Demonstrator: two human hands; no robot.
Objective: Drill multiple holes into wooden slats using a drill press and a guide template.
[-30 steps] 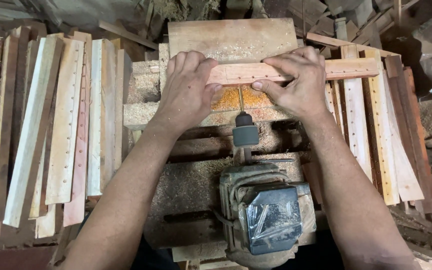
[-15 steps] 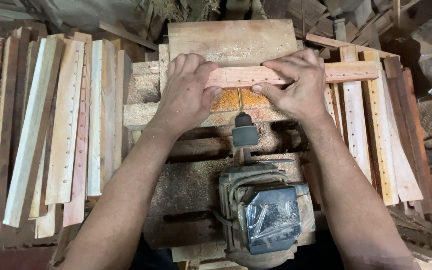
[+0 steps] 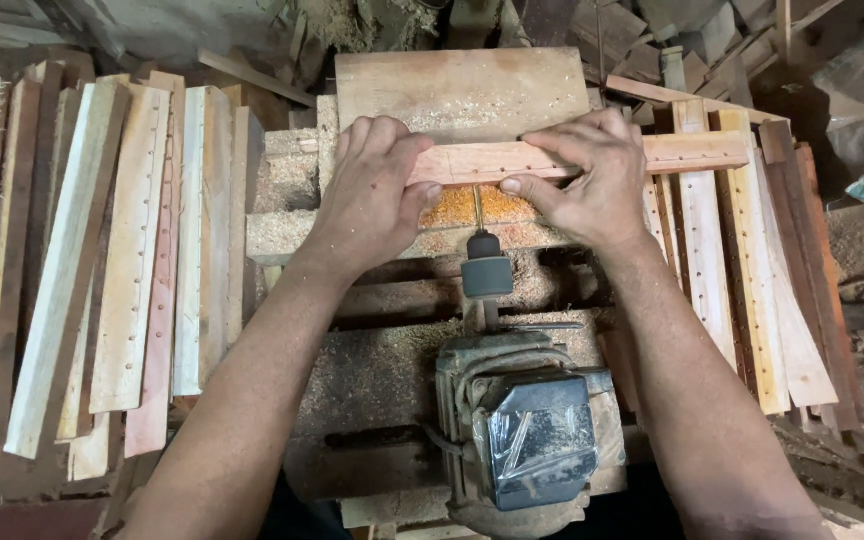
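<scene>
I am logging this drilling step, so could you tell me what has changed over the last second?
Nothing has visibly changed. The left hand and right hand still press the wooden slat against the drill bit, and the motor and slat stacks sit as before.

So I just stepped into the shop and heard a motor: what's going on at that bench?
A person presses a narrow wooden slat with both hands, left hand and right hand, against a horizontal drill bit on a motor. The slat already has a row of holes. Stacks of similar slats lie on both sides.
</scene>
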